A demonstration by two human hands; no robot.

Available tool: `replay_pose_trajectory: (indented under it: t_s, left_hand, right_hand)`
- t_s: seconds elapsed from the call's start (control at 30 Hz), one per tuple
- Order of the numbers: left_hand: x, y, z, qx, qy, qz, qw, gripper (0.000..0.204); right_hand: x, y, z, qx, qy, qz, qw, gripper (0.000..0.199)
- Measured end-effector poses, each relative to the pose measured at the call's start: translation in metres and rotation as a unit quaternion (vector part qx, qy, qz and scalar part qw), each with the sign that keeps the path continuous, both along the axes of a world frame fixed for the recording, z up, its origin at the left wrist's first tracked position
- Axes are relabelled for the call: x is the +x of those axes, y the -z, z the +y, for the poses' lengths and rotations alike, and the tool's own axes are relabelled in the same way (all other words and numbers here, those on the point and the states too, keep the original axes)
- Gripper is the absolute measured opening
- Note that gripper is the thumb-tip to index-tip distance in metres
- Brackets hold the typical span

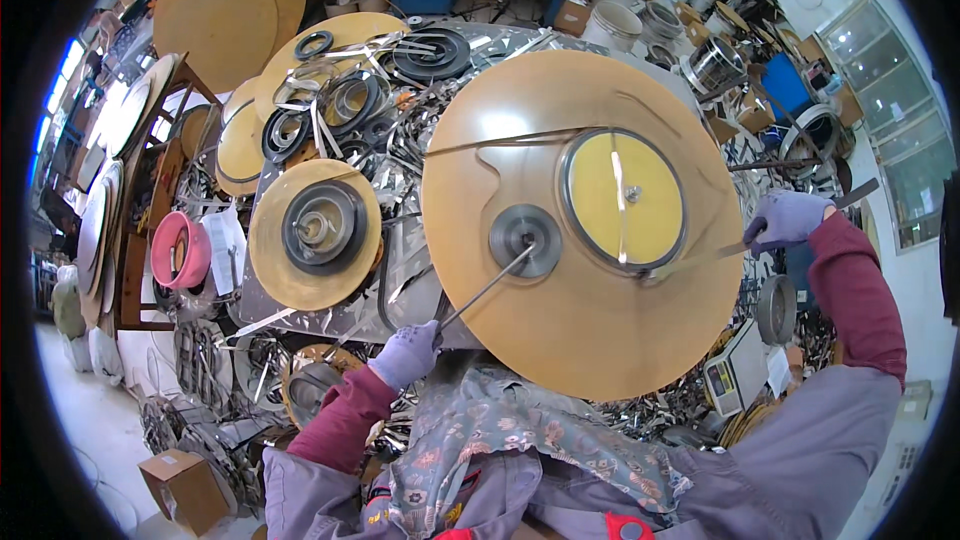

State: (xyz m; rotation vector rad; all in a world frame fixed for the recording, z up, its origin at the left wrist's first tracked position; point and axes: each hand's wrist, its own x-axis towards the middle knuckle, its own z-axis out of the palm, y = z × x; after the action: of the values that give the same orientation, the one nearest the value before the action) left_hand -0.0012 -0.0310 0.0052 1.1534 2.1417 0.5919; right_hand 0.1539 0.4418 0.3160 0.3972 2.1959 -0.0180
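Left fingers (431, 334) clasp a thin rod (487, 287), right fingers (757, 230) a flat bar (857, 193).

The big disc (590, 318) before you is smooth with a glossy sheen; rod (487, 287) and flat bar (858, 192) look like dull metal. Your left hand (405, 355) wears matt cloth, your apron (520, 432) is wrinkled fabric. Basin (198, 260): smooth plastic.
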Motion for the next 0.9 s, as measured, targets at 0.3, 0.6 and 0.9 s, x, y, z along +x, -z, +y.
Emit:
replay_pose_trajectory:
  t_s: [0.3,0.6,0.9]
  left_hand:
    - [0.006,-0.004,-0.013,-0.018,-0.028,-0.013,0.999,0.015]
    - [0.012,0.001,-0.004,0.018,-0.041,-0.016,0.999,0.014]
    - [0.015,-0.002,0.014,0.003,-0.023,-0.022,1.0,0.014]
  right_hand:
    - [-0.032,0.109,-0.016,0.044,-0.032,0.342,0.938,0.021]
    - [-0.043,0.321,-0.034,0.113,0.212,0.466,0.852,0.034]
    - [-0.037,0.304,-0.025,0.095,0.219,0.446,0.863,0.034]
